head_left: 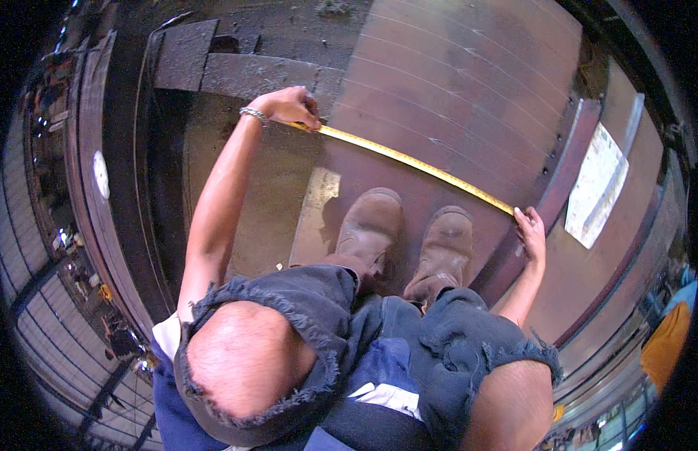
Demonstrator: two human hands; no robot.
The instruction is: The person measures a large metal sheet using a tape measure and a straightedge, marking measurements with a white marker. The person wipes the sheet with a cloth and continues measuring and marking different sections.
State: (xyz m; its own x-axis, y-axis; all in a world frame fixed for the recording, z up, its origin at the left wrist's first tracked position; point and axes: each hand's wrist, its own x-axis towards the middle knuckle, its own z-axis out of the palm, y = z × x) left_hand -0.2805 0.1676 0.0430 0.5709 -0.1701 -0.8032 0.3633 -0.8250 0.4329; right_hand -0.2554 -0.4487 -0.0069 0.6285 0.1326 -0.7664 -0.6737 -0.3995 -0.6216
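A yellow tape measure blade [417, 161] is stretched taut across a reddish-brown steel plate [469, 90], slanting down from left to right. My left hand [289, 107], with a chain bracelet at the wrist, is closed on the blade's left end beside the plate's left edge. The tape's case, if it is there, cannot be made out. At the other end, by the plate's right edge, my right hand [531, 231] pinches the blade between thumb and fingers. Thin pale lines with small arrow-like marks run across the plate beyond the tape.
My brown boots [370, 225] stand on the plate, just nearer than the tape. A white, stained sheet [597, 186] lies on steel at the right. Dark metal strips [266, 75] lie at the far left. Orange cloth [667, 346] shows at the right rim.
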